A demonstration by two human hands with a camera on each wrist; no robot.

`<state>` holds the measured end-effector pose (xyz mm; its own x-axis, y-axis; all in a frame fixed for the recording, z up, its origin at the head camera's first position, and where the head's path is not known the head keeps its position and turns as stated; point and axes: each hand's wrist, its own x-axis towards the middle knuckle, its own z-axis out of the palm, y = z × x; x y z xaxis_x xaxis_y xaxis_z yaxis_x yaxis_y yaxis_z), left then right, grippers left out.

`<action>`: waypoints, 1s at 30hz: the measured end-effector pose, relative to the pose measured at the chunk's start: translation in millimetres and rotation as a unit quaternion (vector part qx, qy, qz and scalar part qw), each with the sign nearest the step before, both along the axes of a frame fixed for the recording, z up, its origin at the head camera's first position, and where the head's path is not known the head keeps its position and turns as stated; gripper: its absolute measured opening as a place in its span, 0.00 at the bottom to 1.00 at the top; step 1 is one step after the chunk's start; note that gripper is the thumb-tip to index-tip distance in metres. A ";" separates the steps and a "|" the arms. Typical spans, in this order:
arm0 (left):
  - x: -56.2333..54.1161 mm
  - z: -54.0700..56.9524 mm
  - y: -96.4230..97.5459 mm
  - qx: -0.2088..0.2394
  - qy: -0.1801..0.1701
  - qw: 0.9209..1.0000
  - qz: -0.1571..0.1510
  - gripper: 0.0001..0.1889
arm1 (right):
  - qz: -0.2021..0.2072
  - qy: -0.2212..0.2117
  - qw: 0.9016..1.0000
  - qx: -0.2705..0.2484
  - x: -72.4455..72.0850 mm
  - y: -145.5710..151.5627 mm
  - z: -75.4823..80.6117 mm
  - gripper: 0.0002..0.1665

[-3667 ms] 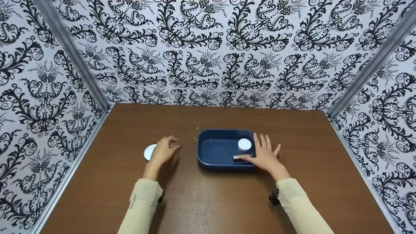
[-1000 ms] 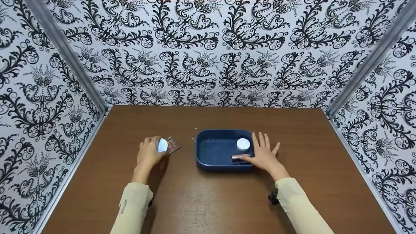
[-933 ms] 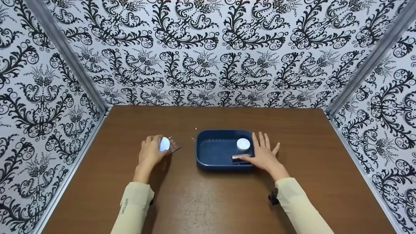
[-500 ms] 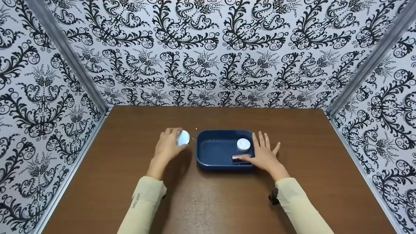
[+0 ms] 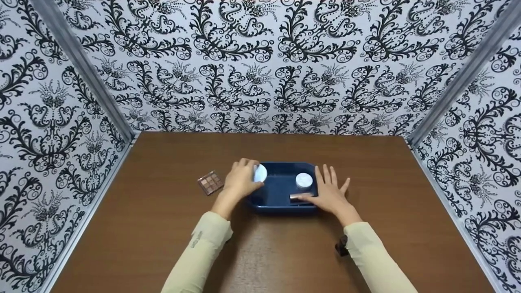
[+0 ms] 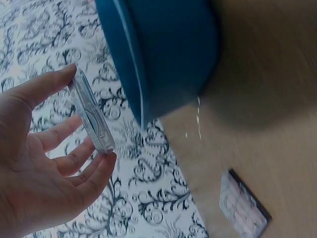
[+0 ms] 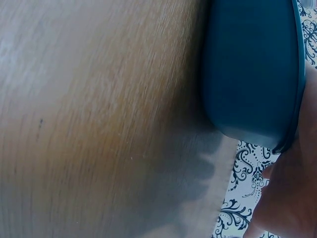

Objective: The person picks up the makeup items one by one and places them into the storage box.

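My left hand pinches a round flat compact by its edge, over the left side of a blue tray. In the left wrist view the compact is clear-cased and tilted on edge, between thumb and fingertips. My right hand rests at the tray's right rim, fingers straight and spread, thumb reaching inside over a dark tube with a shiny end. A white round-lidded jar stands in the tray near that hand. The right wrist view shows the tray's outer wall beside the hand.
An eyeshadow palette lies on the brown table left of the tray. Small pale bits lie by the tray's left end in the left wrist view. Patterned panels wall the table at the back and sides.
My left hand has picked up the compact from the table's left, carried it right past the palette and brought it over the tray. The palette shows again. My right hand stays at the rim.
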<state>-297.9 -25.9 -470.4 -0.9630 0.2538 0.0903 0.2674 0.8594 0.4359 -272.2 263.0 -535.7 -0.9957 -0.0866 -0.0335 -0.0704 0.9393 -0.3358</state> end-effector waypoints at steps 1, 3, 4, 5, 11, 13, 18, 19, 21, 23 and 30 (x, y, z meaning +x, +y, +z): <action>-0.6 -1.8 4.7 -0.004 -0.001 1.000 -0.005 0.34 | 0.000 0.000 1.000 0.001 -0.2 0.1 -0.1 0.73; -2.2 -5.1 13.9 -0.013 -0.004 1.000 -0.015 0.33 | 0.000 0.000 1.000 0.004 -0.8 0.1 -0.3 0.73; -2.7 -6.6 18.4 -0.018 -0.006 1.000 -0.018 0.33 | 0.000 0.000 1.000 0.005 -0.9 0.1 -0.3 0.74; -3.2 -7.8 22.7 -0.024 -0.008 0.999 -0.022 0.32 | -0.001 0.000 1.000 0.005 -1.1 0.1 -0.3 0.74; -4.9 -16.5 46.3 -0.064 -0.030 0.996 -0.049 0.32 | -0.004 0.002 1.000 0.005 -1.5 0.2 0.0 0.74; -5.8 -21.2 52.9 -0.076 -0.037 0.995 -0.053 0.32 | -0.005 0.001 1.000 0.004 -1.4 0.1 -0.1 0.74; -7.9 -31.4 65.7 -0.100 -0.048 0.992 -0.057 0.31 | -0.006 0.004 1.000 0.001 -0.8 -0.8 -0.6 0.73; -7.9 -32.8 67.6 -0.103 -0.051 0.992 -0.058 0.31 | -0.006 0.005 1.000 -0.001 -0.7 -1.0 -0.8 0.73; -8.0 -35.5 70.8 -0.108 -0.050 0.991 -0.062 0.30 | -0.007 0.005 1.000 -0.004 -0.8 -1.2 -1.2 0.73; -7.9 -38.3 73.3 -0.112 -0.046 0.990 -0.067 0.30 | -0.007 0.005 1.000 -0.007 -1.0 -1.2 -1.7 0.73; -9.5 -49.4 81.6 -0.105 -0.040 0.991 -0.070 0.27 | -0.009 0.008 1.000 -0.002 -2.5 -0.5 -4.8 0.72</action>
